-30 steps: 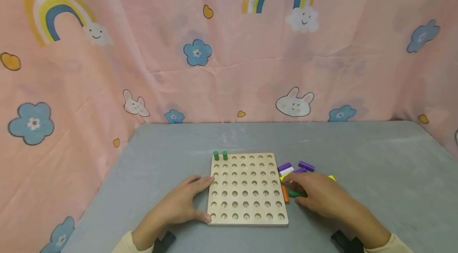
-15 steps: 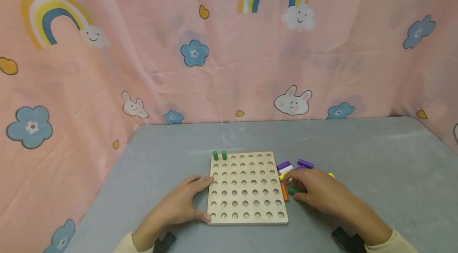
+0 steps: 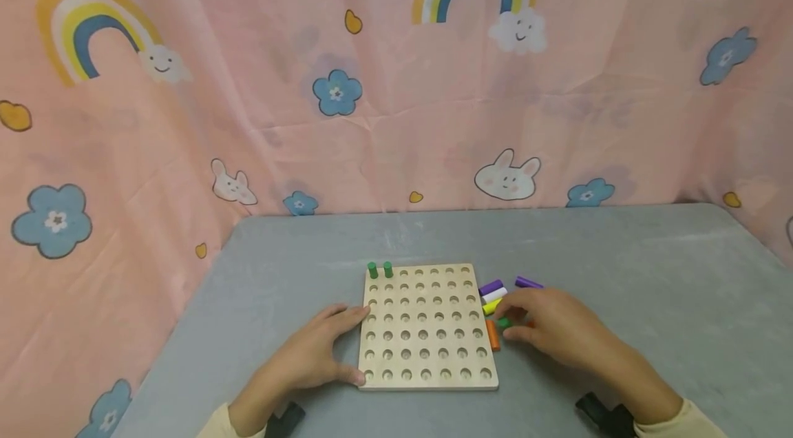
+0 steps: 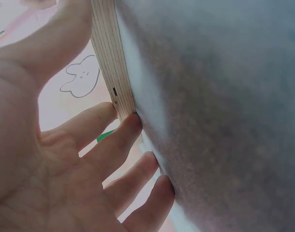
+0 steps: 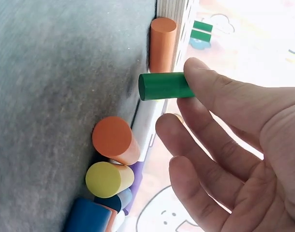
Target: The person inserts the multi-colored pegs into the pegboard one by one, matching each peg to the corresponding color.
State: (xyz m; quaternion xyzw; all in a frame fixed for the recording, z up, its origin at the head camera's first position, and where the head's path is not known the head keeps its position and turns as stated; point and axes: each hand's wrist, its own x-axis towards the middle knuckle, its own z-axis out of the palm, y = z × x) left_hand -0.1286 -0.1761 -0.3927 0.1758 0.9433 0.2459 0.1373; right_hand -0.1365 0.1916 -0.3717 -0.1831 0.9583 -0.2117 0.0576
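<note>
A pale wooden pegboard [image 3: 431, 326] with rows of round holes lies flat on the table. Two green pegs [image 3: 388, 269] stand upright in its far-left corner. My left hand [image 3: 312, 352] rests at the board's left side, fingers extended, with thumb and fingertips touching its edge; the left wrist view has the fingertips against the layered wood. To the right of the board, my right hand [image 3: 554, 328] pinches a green peg [image 5: 164, 86] between thumb and index finger. This peg points away from the fingertips, and the other fingers are loosely bent below it.
Loose pegs lie by the board's right edge: an orange peg [image 3: 492, 336], a yellow peg [image 3: 492, 306], a white peg [image 3: 494, 295] and purple ones [image 3: 491, 287]. A blue peg [image 5: 87, 216] shows in the right wrist view. Behind the grey table [image 3: 297, 252] hangs a pink patterned cloth [image 3: 396, 149].
The green peg, lying among the loose pegs before, is now pinched in my right hand, which has risen slightly. The left hand and board have stayed in place.
</note>
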